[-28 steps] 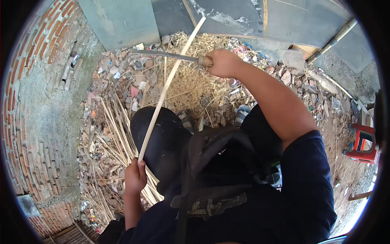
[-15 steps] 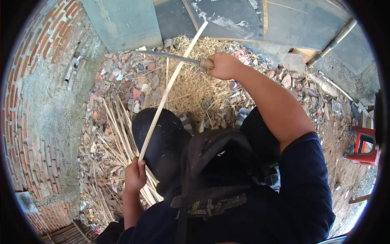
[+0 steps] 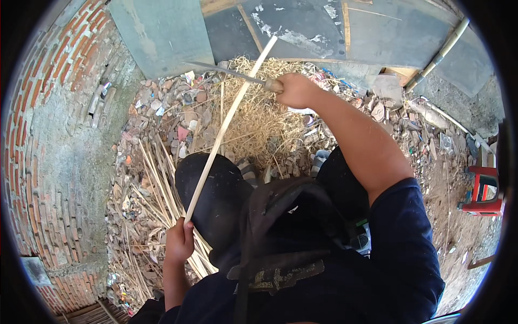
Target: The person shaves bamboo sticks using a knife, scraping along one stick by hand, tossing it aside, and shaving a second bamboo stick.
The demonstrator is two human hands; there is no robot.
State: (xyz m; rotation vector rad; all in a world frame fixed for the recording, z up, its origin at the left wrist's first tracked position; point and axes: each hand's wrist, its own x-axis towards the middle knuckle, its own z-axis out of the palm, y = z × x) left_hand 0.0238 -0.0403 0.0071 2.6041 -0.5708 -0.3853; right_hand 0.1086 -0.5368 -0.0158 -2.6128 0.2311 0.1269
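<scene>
My left hand (image 3: 179,242) is closed round the near end of a long pale wooden or bamboo strip (image 3: 218,137), beside my left thigh. The strip slants up and away to the right, passing over my left knee. Gripped in my right hand (image 3: 298,90) is the wooden handle of a long knife (image 3: 229,71), its blade pointing left. Blade and strip cross near the strip's far end, and they appear to touch there. Under the crossing lies a heap of curly straw-coloured shavings (image 3: 264,121).
More pale strips (image 3: 159,178) lie to the left of my leg. Rubble and litter (image 3: 377,110) cover the ground. A brick wall (image 3: 48,146) rises at the left, dark panels (image 3: 302,32) stand ahead, and a red plastic stool (image 3: 482,191) is at the far right.
The knife has shifted slightly along the strip toward its far end, and its blade slopes more. Both hands keep their hold. The view has tilted a little.
</scene>
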